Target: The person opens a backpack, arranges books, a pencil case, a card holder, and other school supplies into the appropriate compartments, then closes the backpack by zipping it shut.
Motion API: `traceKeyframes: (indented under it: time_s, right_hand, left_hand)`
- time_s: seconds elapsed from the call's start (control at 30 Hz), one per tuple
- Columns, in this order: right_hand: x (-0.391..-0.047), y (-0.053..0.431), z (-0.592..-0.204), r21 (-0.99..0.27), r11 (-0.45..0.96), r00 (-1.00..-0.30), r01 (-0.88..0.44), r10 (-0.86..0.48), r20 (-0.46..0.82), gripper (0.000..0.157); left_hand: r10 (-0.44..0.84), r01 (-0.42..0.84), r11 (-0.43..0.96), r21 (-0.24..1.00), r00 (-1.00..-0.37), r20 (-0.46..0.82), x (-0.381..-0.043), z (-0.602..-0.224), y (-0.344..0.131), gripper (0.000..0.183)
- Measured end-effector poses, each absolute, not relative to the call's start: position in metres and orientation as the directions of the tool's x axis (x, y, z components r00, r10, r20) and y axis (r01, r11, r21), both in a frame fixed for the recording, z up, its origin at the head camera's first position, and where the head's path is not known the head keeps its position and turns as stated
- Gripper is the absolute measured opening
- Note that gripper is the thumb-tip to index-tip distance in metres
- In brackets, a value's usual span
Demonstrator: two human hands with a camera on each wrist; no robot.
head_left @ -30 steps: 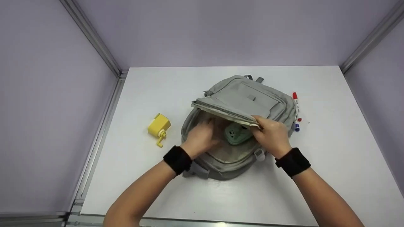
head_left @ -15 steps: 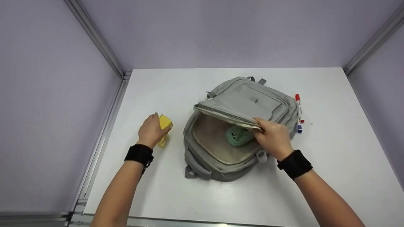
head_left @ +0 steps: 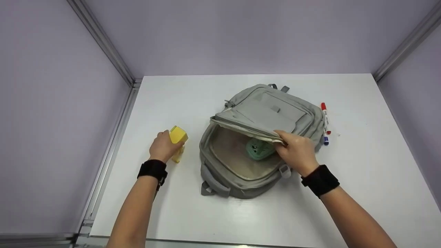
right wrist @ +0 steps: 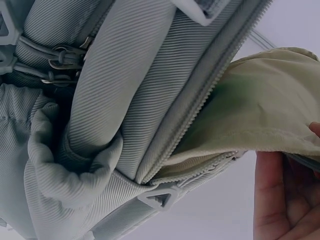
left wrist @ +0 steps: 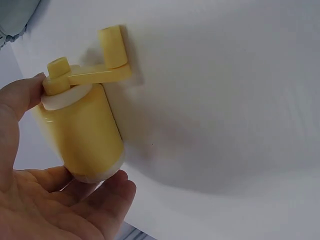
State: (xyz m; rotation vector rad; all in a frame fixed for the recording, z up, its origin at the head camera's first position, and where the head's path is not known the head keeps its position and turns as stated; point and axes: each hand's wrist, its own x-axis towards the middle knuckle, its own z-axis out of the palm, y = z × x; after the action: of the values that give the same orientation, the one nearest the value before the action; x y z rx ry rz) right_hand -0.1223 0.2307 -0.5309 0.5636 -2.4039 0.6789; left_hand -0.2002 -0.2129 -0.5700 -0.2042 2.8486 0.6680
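Note:
My left hand (head_left: 162, 146) grips a yellow hand-crank pencil sharpener (head_left: 178, 134) on the left of the table. In the left wrist view the thumb is at the crank end of the sharpener (left wrist: 87, 132), with fingers at its opposite end. A grey backpack (head_left: 220, 172) lies unzipped in the middle. My right hand (head_left: 297, 151) pinches the edge of its front flap (head_left: 248, 129) and holds it raised. Inside lies a mint-green case (head_left: 258, 148) with a small dark pattern, partly hidden by flap and hand. The right wrist view shows the beige lining (right wrist: 270, 100) beside my fingers.
A red marker (head_left: 325, 113) and a blue-capped marker (head_left: 326, 139) lie against the backpack's right side. The white table (head_left: 193, 220) is bounded by pale panels (head_left: 220, 38) at the back and sides, with metal frame bars (head_left: 103, 44) at the corners.
My left hand has come out of the backpack, moved left to the yellow pencil sharpener and taken hold of it. My right hand keeps the flap raised in nearly the same place.

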Motion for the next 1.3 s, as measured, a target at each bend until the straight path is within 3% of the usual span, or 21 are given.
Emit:
traceKeyframes:
  time_s: [0.43,0.67,0.93,1.17,1.3]
  right_hand:
    - [-0.122,0.228,-0.53,-0.344,0.783,-0.754,-0.518,-0.227,0.617,0.027]
    - [-0.122,0.231,-0.528,-0.356,0.785,-0.759,-0.507,-0.211,0.616,0.03]
    - [-0.123,0.233,-0.524,-0.369,0.777,-0.748,-0.51,-0.19,0.636,0.029]
    - [-0.124,0.232,-0.522,-0.386,0.771,-0.747,-0.507,-0.169,0.643,0.028]
    - [-0.123,0.233,-0.521,-0.391,0.774,-0.752,-0.498,-0.161,0.639,0.027]
  left_hand:
    - [-0.084,-0.156,0.878,0.453,-0.981,-0.174,-0.198,-0.565,-0.211,0.073]
    - [0.038,-0.011,0.881,0.472,-0.995,-0.095,-0.185,-0.531,-0.193,0.073]
    - [0.25,0.169,0.832,0.529,-0.964,-0.086,-0.157,-0.494,-0.133,0.072]
    - [0.406,0.308,0.799,0.516,-0.91,-0.085,-0.164,-0.494,-0.081,0.043]
    - [0.45,0.383,0.818,0.428,-0.891,-0.063,-0.178,-0.505,-0.06,0.045]
